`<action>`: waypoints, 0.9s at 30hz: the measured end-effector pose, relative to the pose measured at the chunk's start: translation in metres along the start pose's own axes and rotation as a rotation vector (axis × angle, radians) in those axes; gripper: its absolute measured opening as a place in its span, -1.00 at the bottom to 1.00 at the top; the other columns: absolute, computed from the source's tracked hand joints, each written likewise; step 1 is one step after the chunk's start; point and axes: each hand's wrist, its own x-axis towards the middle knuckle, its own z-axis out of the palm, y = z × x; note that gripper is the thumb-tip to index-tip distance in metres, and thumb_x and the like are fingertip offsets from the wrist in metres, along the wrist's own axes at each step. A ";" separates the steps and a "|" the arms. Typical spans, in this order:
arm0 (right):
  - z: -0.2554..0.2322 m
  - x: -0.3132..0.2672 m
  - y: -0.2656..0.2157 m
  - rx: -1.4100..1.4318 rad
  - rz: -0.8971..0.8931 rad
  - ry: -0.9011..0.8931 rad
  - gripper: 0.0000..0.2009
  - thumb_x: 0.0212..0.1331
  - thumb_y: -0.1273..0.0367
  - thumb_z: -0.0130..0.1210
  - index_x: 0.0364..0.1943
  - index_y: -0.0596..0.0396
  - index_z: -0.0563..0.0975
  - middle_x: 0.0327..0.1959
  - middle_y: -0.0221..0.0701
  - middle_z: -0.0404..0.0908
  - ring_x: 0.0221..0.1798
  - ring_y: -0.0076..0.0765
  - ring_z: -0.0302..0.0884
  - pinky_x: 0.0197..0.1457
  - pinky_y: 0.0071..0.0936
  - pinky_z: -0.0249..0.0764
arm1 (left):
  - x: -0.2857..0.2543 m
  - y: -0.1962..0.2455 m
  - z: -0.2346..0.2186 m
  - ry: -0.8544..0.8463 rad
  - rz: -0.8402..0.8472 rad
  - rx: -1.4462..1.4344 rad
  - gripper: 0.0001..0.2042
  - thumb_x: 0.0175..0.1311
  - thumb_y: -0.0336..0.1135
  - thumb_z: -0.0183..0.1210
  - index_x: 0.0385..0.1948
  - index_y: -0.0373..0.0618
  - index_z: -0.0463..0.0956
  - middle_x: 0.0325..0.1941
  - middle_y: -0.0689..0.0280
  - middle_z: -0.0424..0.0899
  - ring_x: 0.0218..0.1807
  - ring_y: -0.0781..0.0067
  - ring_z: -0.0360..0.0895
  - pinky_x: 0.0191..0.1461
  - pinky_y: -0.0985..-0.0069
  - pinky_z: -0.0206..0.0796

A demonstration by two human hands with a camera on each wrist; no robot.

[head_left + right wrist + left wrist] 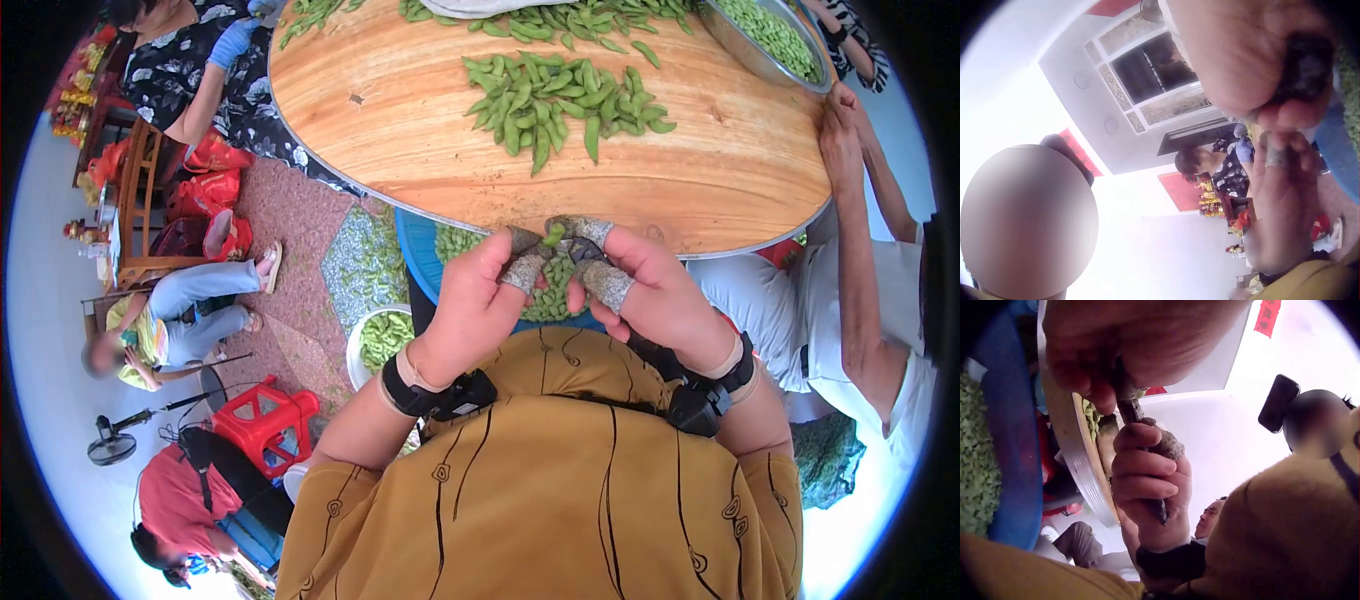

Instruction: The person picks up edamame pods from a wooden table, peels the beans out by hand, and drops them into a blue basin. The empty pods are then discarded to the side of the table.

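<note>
In the head view, my left hand (pixel 462 298) and right hand (pixel 655 292) meet just off the table's near edge, their thumbs and fingers wrapped in grey tape. Between the fingertips shows a bit of green soybean pod (pixel 553 235), which my left hand pinches. My right hand curls round a slim dark tool (pixel 1162 512), whose end pokes out below the fist in the left wrist view; its kind I cannot tell. Against the right palm a dark lump (pixel 1307 69) shows. Below both hands, a blue basin (pixel 418 255) holds shelled green beans (pixel 552 300).
On the wooden table (pixel 400 130) lie piles of soybean pods (pixel 560 100) and a metal bowl (pixel 775 45) of beans. A white bowl (pixel 380 345) of pods stands at lower left, near a red stool (pixel 265 425). Other people sit around the table.
</note>
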 end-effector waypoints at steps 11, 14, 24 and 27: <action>0.003 -0.003 -0.005 0.302 0.118 -0.092 -0.78 0.30 0.45 -0.08 -0.01 0.09 0.45 -0.51 -0.54 0.46 -0.66 -0.72 0.26 -0.66 -0.71 0.20 | -0.001 -0.002 -0.005 -0.251 -0.360 -0.837 -0.78 0.34 -0.29 0.06 -0.10 -0.21 0.40 -0.60 0.39 0.41 -0.62 0.58 0.28 -0.52 0.61 0.14; 0.005 0.000 0.001 0.201 0.077 -0.077 -0.79 0.31 0.44 -0.08 -0.01 0.08 0.46 -0.52 -0.53 0.47 -0.65 -0.71 0.29 -0.66 -0.71 0.21 | -0.001 -0.013 -0.004 -0.454 -0.381 -1.411 -0.83 0.39 -0.30 -0.06 -0.19 -0.19 0.44 -0.51 0.31 0.49 -0.54 0.52 0.35 -0.48 0.63 0.16; 0.006 0.006 0.002 -0.053 0.148 0.033 -0.80 0.22 0.50 -0.14 -0.12 0.15 0.46 -0.50 -0.48 0.52 -0.61 -0.70 0.36 -0.62 -0.69 0.37 | -0.001 0.006 -0.005 -0.019 0.049 0.343 -0.82 0.12 -0.48 0.17 -0.24 -0.25 0.47 -0.52 0.28 0.55 -0.55 0.41 0.48 -0.43 0.50 0.33; 0.008 0.005 0.002 -0.054 0.122 0.040 -0.81 0.22 0.50 -0.15 -0.15 0.15 0.47 -0.50 -0.49 0.52 -0.61 -0.70 0.36 -0.62 -0.69 0.36 | -0.001 0.000 -0.003 0.047 0.281 0.665 -0.78 0.05 -0.51 0.18 -0.24 -0.30 0.46 -0.53 0.19 0.54 -0.53 0.36 0.50 -0.43 0.47 0.35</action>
